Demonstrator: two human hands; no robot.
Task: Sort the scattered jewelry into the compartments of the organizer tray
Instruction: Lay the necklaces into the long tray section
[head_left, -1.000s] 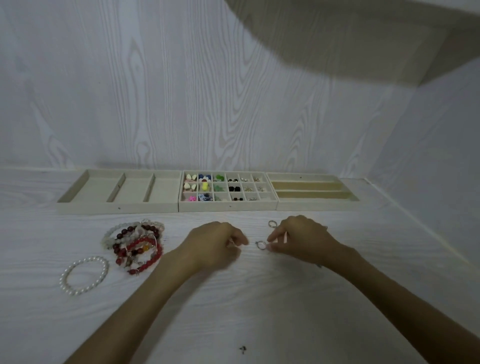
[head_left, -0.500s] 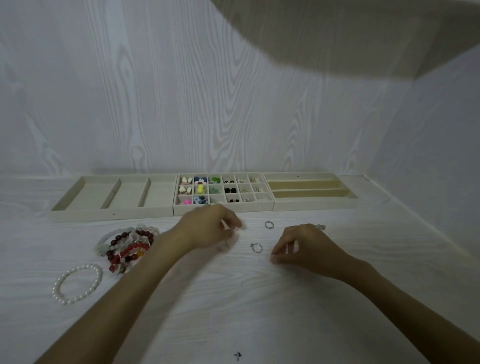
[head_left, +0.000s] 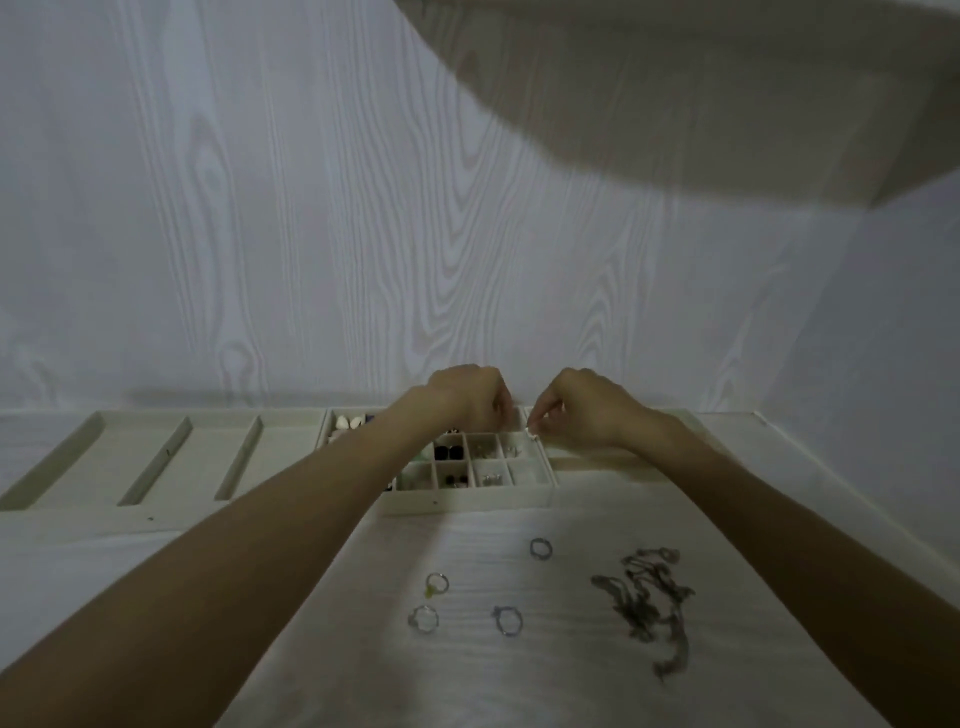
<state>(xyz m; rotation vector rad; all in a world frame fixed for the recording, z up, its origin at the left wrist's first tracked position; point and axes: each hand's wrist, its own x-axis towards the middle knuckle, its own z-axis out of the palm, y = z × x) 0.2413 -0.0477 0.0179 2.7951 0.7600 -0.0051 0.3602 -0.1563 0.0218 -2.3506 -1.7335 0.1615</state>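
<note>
The left forearm (head_left: 291, 499) covers the left columns of the grid tray (head_left: 467, 501), so what lies in those compartments cannot be told, and the left hand (head_left: 462, 397) hides the tray's far row. The right hand's fingers (head_left: 540, 418) pinch something pale and tiny at the tray's right rim, too small to name. The tangle of chains (head_left: 649, 603) on the surface is blurred, and both arms are cut off by the lower edge.
</note>
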